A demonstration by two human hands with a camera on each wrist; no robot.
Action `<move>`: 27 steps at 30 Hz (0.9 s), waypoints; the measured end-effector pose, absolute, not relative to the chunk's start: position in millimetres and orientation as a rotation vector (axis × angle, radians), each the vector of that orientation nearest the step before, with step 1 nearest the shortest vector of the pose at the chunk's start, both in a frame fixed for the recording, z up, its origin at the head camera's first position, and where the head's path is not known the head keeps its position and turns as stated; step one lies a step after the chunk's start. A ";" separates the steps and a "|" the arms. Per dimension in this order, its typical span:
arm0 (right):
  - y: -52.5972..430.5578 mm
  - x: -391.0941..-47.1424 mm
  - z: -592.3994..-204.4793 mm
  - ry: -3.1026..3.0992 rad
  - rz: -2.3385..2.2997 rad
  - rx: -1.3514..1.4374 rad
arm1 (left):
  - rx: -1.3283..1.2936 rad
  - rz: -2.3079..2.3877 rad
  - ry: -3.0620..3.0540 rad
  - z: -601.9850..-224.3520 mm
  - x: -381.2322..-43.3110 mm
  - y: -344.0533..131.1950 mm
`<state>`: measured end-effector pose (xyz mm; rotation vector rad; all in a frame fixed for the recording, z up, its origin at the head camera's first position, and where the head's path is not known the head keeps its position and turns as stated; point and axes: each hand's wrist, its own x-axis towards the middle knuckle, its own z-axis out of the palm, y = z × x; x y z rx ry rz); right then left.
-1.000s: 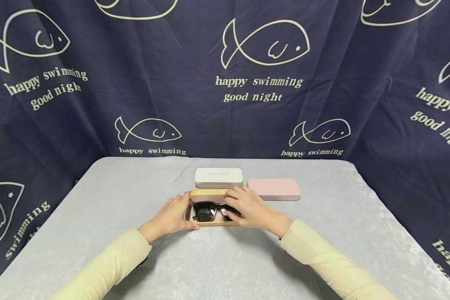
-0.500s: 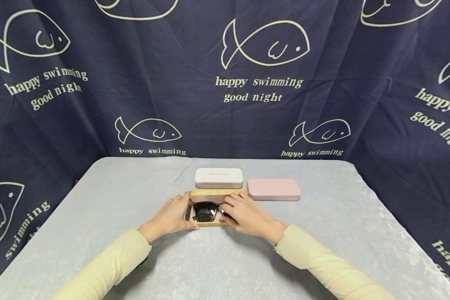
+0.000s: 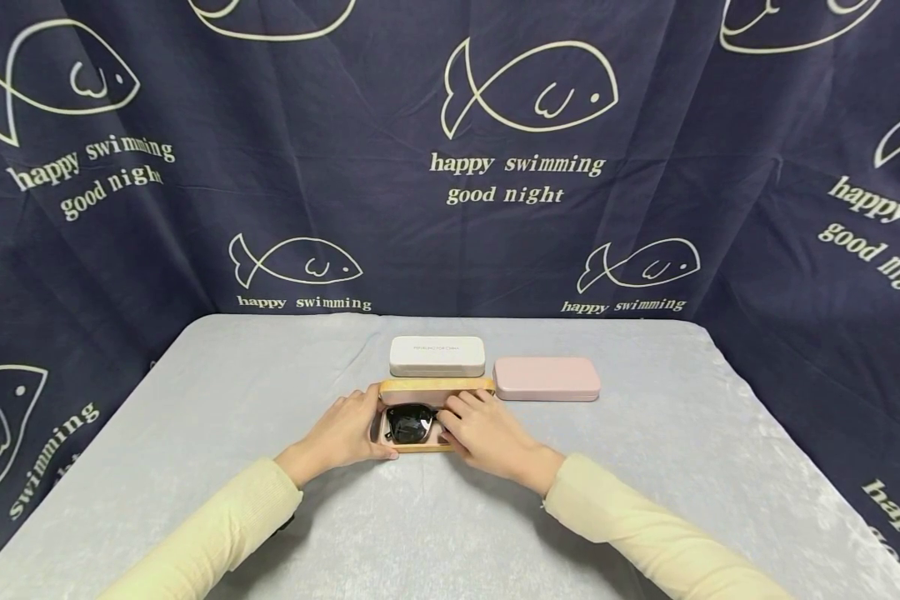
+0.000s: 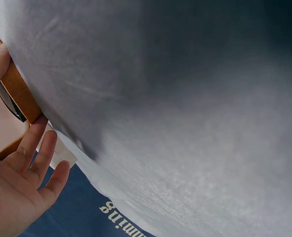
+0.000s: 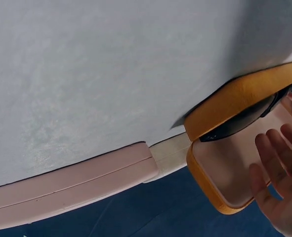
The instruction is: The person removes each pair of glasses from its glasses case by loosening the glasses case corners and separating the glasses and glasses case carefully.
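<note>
An orange-brown glasses case [image 3: 418,447] lies open on the table, its pale pink lined lid [image 5: 225,163] raised at the back. Black sunglasses [image 3: 410,423] lie inside, lenses facing up. At the left end, my left hand [image 3: 341,429] grips the case, thumb at the front edge and fingers behind, as the left wrist view also shows. My right hand [image 3: 491,435] is over the case's right half and covers the right lens. Near the lid its outer fingers [image 5: 271,158] are loosely bent. Its thumb and fingertip contact with the sunglasses are hidden.
Behind the open case stands a closed white glasses case [image 3: 437,357] with faint lettering. A closed pink glasses case [image 3: 547,379] lies to its right. A pale blue-grey cloth [image 3: 450,533] covers the table; a dark blue fish-print curtain [image 3: 390,167] hangs around it.
My right hand has moved a little to the left and toward me, and now hides the right lens. The left hand, the case and the sunglasses have stayed put.
</note>
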<state>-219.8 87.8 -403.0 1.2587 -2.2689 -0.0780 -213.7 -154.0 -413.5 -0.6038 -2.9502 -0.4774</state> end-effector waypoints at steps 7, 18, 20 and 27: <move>83.8 -220.9 -408.6 -2.279 -0.151 1.228 | -0.601 -0.488 -2.952 -412.7 -213.6 -153.5; 76.8 -221.6 -415.2 -2.280 -0.247 1.164 | -0.613 -0.483 -2.942 -413.3 -213.5 -153.9; 75.6 -221.4 -416.6 -2.280 -0.260 1.152 | -0.617 -0.485 -2.938 -413.4 -213.5 -154.1; 70.4 -220.9 -418.6 -2.288 -0.307 1.113 | -0.619 -0.463 -2.935 -414.5 -214.2 -154.6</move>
